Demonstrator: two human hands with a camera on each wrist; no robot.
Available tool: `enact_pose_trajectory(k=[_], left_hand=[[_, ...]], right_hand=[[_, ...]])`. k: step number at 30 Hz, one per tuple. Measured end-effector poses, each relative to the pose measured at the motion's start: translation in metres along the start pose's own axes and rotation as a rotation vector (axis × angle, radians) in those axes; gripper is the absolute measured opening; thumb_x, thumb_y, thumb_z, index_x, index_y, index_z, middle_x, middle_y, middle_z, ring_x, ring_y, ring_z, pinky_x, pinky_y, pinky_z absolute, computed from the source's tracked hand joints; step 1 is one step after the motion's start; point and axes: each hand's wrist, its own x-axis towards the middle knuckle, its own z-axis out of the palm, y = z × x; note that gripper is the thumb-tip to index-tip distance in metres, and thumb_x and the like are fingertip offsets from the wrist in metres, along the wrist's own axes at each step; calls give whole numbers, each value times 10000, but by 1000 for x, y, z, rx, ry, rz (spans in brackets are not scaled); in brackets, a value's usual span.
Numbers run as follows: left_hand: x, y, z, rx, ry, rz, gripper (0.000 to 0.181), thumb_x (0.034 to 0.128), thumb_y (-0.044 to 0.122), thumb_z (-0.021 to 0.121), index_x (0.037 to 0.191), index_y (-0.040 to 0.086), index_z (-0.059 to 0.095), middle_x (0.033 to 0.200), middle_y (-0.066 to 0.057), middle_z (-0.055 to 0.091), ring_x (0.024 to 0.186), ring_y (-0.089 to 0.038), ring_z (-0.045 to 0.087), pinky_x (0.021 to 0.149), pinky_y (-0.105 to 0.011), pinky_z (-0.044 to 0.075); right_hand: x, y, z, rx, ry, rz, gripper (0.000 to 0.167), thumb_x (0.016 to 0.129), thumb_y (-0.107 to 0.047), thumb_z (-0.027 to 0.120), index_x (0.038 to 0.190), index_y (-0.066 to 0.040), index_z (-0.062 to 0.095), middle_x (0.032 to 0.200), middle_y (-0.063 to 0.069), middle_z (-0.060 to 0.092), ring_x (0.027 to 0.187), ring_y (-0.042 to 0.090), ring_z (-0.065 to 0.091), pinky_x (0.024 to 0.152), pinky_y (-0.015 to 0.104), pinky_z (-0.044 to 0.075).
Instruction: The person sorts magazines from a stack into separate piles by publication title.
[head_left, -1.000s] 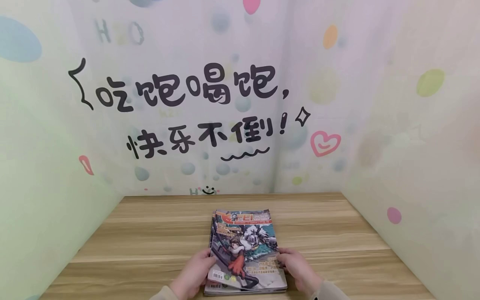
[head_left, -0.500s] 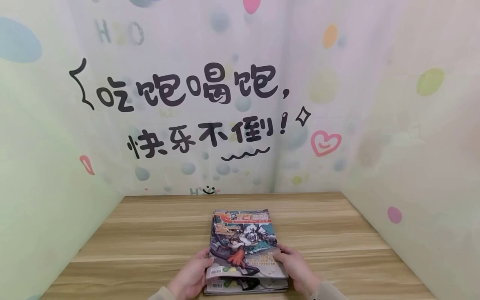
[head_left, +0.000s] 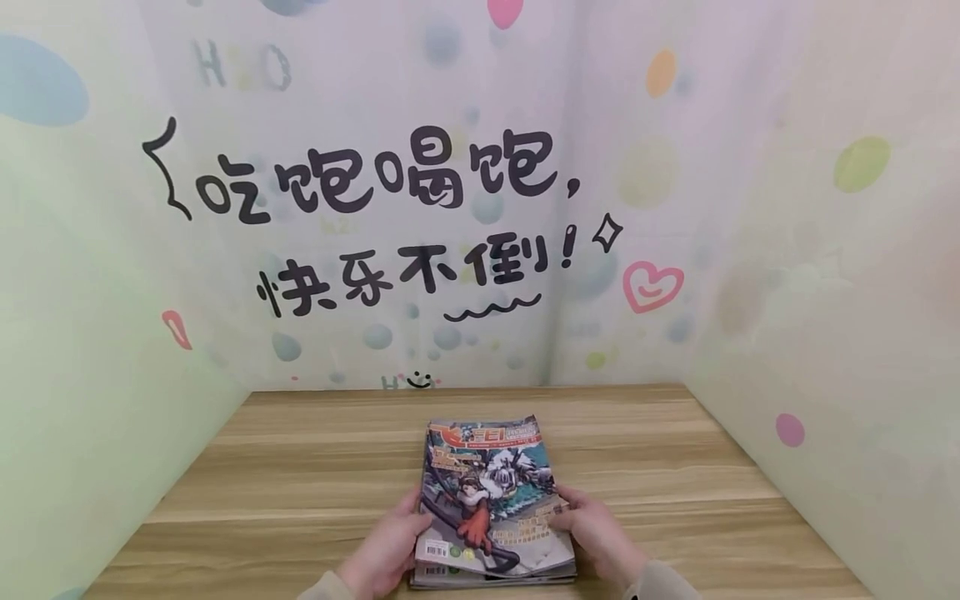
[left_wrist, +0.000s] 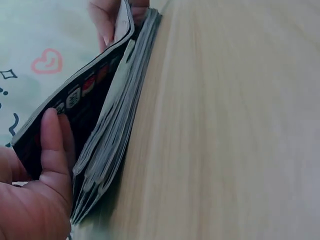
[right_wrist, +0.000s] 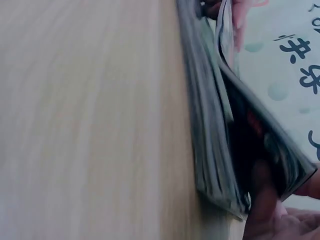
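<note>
A magazine [head_left: 487, 500] with an illustrated cover, a figure in red on it, lies over a stack of similar magazines [left_wrist: 112, 130]. My left hand [head_left: 388, 540] grips its left edge, thumb on the cover and fingers underneath. On the right edge my right hand [head_left: 596, 533] holds it the same way. Both wrist views show the top magazine bent up from the stack, a dark gap below it, with fingers [left_wrist: 52, 145] inside that gap. In the right wrist view the stack's page edges [right_wrist: 200, 115] stay down on the table. Most lower covers are hidden.
The wood-grain table [head_left: 300, 467] spreads around the stack. Behind it stands a pale printed curtain [head_left: 405, 350] with black Chinese lettering and coloured spots; pale side walls [head_left: 795, 333] close in both sides.
The top magazine's near edge rose from the stack by half a second ago, opening a gap, and has since come partly back down. Both hands keep hold of its sides.
</note>
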Motion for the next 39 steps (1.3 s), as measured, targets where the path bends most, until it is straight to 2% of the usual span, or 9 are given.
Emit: enact_pose_trajectory(k=[4,8,11,15,18,20,25,34,39], left_hand=[[-1,2,-1,60,-15,5,784,936,37,446,1515,12,-81,1177,-273,600,765,-225,670,615,-349,540],[-2,3,-2,98,-21,15,823,906,-14,484,1492,-49,-93,1260,-348,518,792,-236,671,675,-351,560],[-2,3,-4,116,-21,28,824,900,-38,487,1476,-82,-100,1236,-351,525,830,-251,669,751,-348,558],[-2,3,-8,118,-25,43,829,891,-54,491,1475,-85,-97,1174,-301,573,867,-278,668,777,-356,555],[-2,4,-11,118,-30,50,830,886,-58,493,1479,-81,-86,1214,-334,535,918,-299,658,814,-370,547],[-3,5,-13,124,-29,54,830,884,-55,498,1484,-76,-75,1188,-306,556,926,-293,654,824,-370,542],[-4,9,-19,153,-14,63,824,884,-47,507,1494,-61,-47,1121,-217,614,876,-272,659,791,-350,540],[-7,17,-38,167,-10,73,812,892,-50,497,1503,-34,-37,1129,-238,612,879,-245,649,757,-340,530],[-10,23,-52,119,-23,73,824,890,-77,471,1508,-8,-70,1215,-307,560,869,-242,661,745,-354,547]], right_hand=[[-2,1,-3,67,-91,-30,830,760,112,584,1451,159,127,1056,214,574,819,224,609,740,360,557],[-2,1,-4,15,-87,-40,835,745,123,613,1451,148,167,929,119,507,797,199,541,709,313,531],[-3,0,-4,-6,-87,-50,825,747,119,607,1450,145,177,958,131,519,813,201,546,720,317,528],[-4,-4,-2,-16,-71,-67,808,758,121,602,1454,132,192,999,152,535,832,206,563,735,325,531],[-5,-7,1,-26,-53,-73,798,763,124,606,1455,126,208,995,150,533,840,207,557,739,321,524],[-4,-8,3,-22,-53,-75,797,763,128,602,1457,125,208,1009,155,534,844,207,560,741,322,524],[-3,-12,9,8,-72,-94,802,760,143,579,1462,124,192,1115,199,532,893,210,574,774,332,533],[3,-25,26,-39,-73,-103,802,763,139,599,1471,96,225,1239,203,483,1093,279,452,868,325,483],[10,-33,39,-76,-70,-102,799,775,127,617,1483,53,254,1207,190,493,1092,287,431,846,324,478]])
